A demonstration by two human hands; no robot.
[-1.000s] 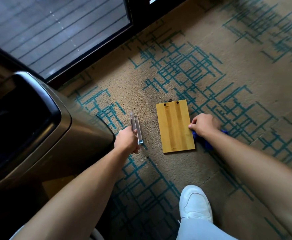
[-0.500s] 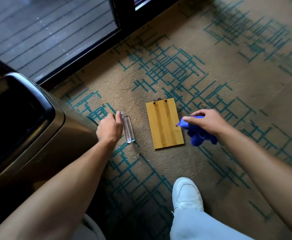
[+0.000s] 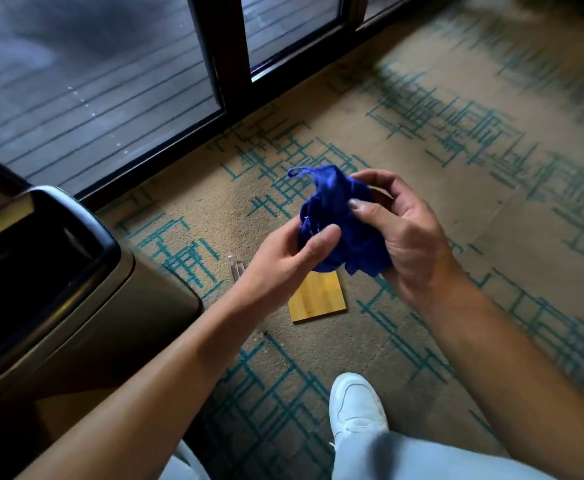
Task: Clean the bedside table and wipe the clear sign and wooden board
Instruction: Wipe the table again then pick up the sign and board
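Observation:
A crumpled blue cloth [image 3: 335, 220] is held up in front of me between both hands. My right hand [image 3: 398, 233] cups it from the right, thumb pressed on top. My left hand [image 3: 290, 258] pinches its lower left side. Below them on the carpet lies the wooden board [image 3: 318, 297], its upper part hidden by the cloth and my left hand. The clear sign [image 3: 235, 266] lies on the carpet just left of the board, mostly hidden behind my left wrist.
A dark-topped, metal-edged bedside table [image 3: 58, 271] stands at the left. A glass sliding door with a dark frame [image 3: 235, 64] runs along the back. My white shoe [image 3: 356, 403] is on the patterned carpet [image 3: 456, 202] near the bottom.
My left hand let go of the clear sign on the carpet and rose to the cloth. My right hand lifted the blue cloth off the floor, away from the board.

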